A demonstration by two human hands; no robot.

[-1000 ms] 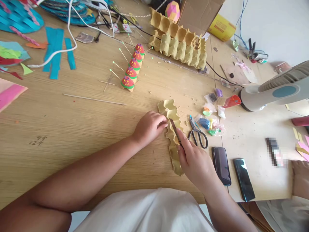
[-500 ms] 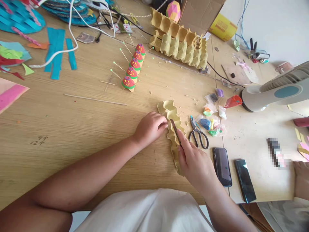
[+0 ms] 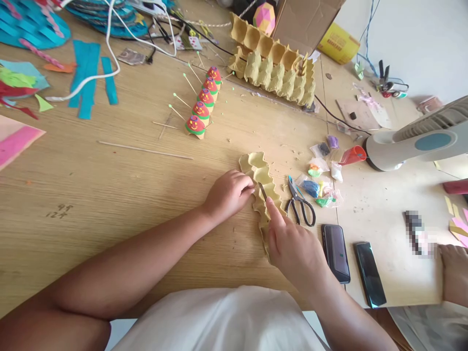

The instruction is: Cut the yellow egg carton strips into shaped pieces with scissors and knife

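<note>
A yellowish egg carton strip (image 3: 262,174) lies on the wooden table with its cups facing up. My left hand (image 3: 229,194) is closed at the strip's left edge, its fingertips pinching the rim. My right hand (image 3: 294,241) is wrapped around a knife, index finger stretched along the top. The narrow dark knife blade (image 3: 262,191) rests on the strip close to my left fingertips; the handle is hidden in my hand. Black-handled scissors (image 3: 300,201) lie just right of the strip.
A painted egg-carton caterpillar (image 3: 203,101) with green-tipped sticks stands further back. Behind it sit egg cartons (image 3: 280,68). Small bags of coloured clay (image 3: 318,187), two phones (image 3: 335,253) and a white fan (image 3: 409,141) are on the right. Another person's hand (image 3: 455,270) is at the right edge.
My right hand and the knife have shifted slightly towards me, the blade still on the strip. My left hand stays at the strip's edge.
</note>
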